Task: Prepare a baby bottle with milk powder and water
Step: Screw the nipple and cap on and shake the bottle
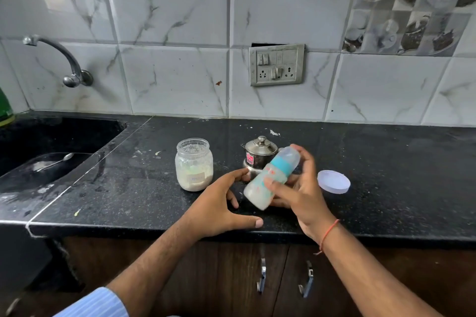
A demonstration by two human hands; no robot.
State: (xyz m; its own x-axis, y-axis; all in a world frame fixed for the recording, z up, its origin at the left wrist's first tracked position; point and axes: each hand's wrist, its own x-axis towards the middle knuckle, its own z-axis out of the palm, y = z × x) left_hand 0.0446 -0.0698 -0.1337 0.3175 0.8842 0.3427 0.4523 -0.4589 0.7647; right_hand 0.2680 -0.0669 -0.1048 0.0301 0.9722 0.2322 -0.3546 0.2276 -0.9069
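My right hand point(300, 188) grips a baby bottle point(268, 183) with a teal collar and clear cap, tilted with its cap up and to the right and blurred. White milky liquid fills its lower part. My left hand point(221, 203) rests spread on the black counter point(128, 188) just left of the bottle, holding nothing. An open glass jar of milk powder point(194, 165) stands to the left. Its white lid point(333, 182) lies flat to the right of my right hand. A small lidded steel pot point(258, 156) stands behind the bottle.
A dark sink point(46, 162) with a spoon point(55, 161) in it lies at the left, under a wall tap point(64, 59). A socket panel point(276, 65) sits on the tiled wall. Cabinet doors with handles point(262, 275) are below the counter's front edge.
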